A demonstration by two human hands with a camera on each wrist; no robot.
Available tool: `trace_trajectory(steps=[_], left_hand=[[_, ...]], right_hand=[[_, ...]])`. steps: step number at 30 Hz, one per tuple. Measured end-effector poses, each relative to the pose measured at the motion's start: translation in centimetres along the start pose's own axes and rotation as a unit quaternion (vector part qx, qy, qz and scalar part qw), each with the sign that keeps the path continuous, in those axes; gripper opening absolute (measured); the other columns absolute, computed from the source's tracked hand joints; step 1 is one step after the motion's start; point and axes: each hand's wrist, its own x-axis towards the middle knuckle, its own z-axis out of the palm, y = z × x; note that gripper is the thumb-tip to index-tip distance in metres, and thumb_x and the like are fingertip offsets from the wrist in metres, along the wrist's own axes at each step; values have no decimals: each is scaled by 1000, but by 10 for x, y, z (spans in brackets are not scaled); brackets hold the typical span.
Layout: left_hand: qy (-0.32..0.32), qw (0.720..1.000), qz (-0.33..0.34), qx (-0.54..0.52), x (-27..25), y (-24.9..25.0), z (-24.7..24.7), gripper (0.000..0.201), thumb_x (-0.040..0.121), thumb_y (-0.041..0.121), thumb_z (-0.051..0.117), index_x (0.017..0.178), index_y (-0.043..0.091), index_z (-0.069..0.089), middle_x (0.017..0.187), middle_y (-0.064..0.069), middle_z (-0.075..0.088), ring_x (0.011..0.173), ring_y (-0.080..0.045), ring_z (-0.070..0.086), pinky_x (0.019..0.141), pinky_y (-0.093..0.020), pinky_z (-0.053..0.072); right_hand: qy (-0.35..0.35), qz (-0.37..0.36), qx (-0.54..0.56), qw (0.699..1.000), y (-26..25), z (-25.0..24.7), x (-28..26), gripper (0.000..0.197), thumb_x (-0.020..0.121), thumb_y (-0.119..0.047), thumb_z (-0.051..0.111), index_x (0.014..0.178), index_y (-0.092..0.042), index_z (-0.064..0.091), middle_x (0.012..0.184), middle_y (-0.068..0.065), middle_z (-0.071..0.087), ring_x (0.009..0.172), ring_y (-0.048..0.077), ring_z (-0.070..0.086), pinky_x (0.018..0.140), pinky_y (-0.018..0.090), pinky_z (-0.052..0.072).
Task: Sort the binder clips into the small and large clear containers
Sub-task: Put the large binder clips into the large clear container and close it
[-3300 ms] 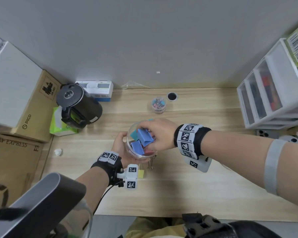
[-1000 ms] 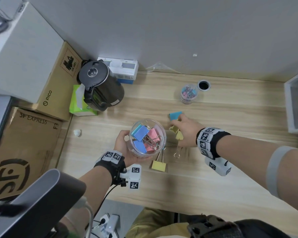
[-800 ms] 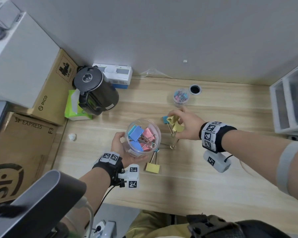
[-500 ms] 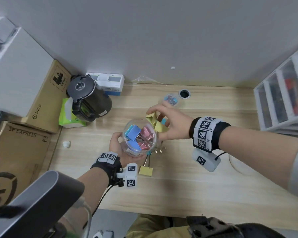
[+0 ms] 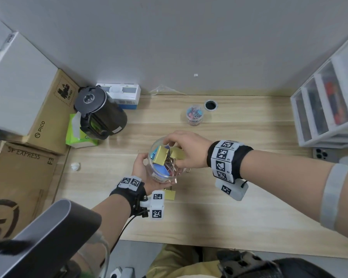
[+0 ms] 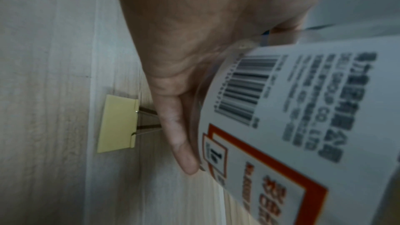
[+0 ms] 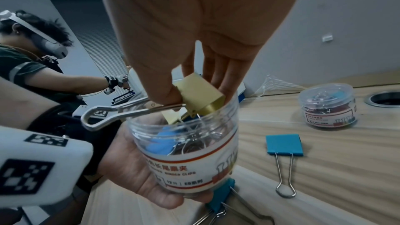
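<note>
**Big jar filling up, a few clips left on the desk**

The desk (image 5: 239,217) carries it all. The big jar (image 5: 159,178) is lifted off it near the middle, tipped, with the left hand (image 5: 144,173) wrapped round its side from below. Already inside: blue, pink and yellow clips, so I'd say the large sort is well along. The small jar (image 5: 194,115) stands toward the back edge, packed with little clips; looks done or close.

Still loose, as far as I can see: a blue clip (image 7: 284,145) flat on the desk beside the big jar, another blue one (image 7: 223,192) under it, and a yellow clip (image 6: 118,124) by the left fingers, nearer the front edge.

The right hand (image 5: 189,150) hangs over the jar mouth, thumb and fingers pinching a gold clip (image 7: 200,94) by its body, wire handle sticking out sideways. It's at the rim, not dropped yet.
</note>
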Motion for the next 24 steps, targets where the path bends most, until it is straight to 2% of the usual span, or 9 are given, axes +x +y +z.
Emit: trace_trajectory(steps=[2, 4, 8, 14, 16, 19, 24], left_hand=[[-2, 1000, 0, -2, -2, -1, 1, 77, 74, 51, 55, 138, 8, 59, 133, -27, 63, 126, -49, 56, 99, -65, 47], [0, 1000, -4, -5, -3, -1, 2, 72, 82, 53, 50, 135, 6, 60, 131, -28, 64, 123, -50, 57, 97, -63, 48], [6, 1000, -8, -6, -3, -1, 2, 72, 84, 54, 49, 135, 4, 60, 131, -31, 63, 117, -53, 60, 93, -63, 50], [-1, 1000, -12, -16, -4, 0, 2, 71, 83, 54, 48, 132, 4, 61, 129, -30, 64, 120, -51, 59, 95, -62, 49], [6, 1000, -7, -21, -5, 1, 2, 68, 83, 52, 48, 130, 4, 63, 129, -30, 64, 120, -51, 59, 95, -63, 49], [12, 1000, -5, -14, -4, 0, -4, 70, 82, 52, 50, 133, 6, 62, 129, -28, 65, 120, -50, 59, 100, -64, 47], [15, 1000, -7, -24, -4, -2, -17, 72, 83, 54, 48, 135, 7, 62, 131, -27, 64, 123, -49, 57, 101, -62, 47]], right_hand=[[14, -9, 14, 1000, -1, -6, -4, 51, 70, -17, 76, 118, -18, 57, 110, -1, 61, 95, 14, 56, 86, 35, 52], [33, -19, -5, 999, -5, -13, -5, 47, 73, -16, 74, 117, -18, 57, 107, -4, 62, 92, 12, 56, 84, 34, 52], [53, -10, -119, 991, -16, -23, 0, 37, 80, -31, 69, 114, -21, 60, 112, -4, 65, 101, 21, 60, 83, 40, 51], [46, 3, -197, 979, -22, -17, 1, 36, 88, -47, 60, 115, -23, 66, 112, -1, 63, 109, 22, 56, 81, 37, 50], [56, 0, -180, 982, -21, -13, 0, 36, 91, -44, 57, 118, -23, 66, 112, 0, 60, 110, 22, 54, 81, 37, 48], [100, 18, -128, 987, -12, -12, -1, 30, 93, -35, 55, 118, -21, 63, 112, -1, 59, 101, 21, 58, 79, 36, 49], [117, 107, -66, 985, 25, -9, 1, 26, 89, -27, 56, 113, -20, 61, 106, -3, 60, 96, 20, 59, 80, 34, 49]])
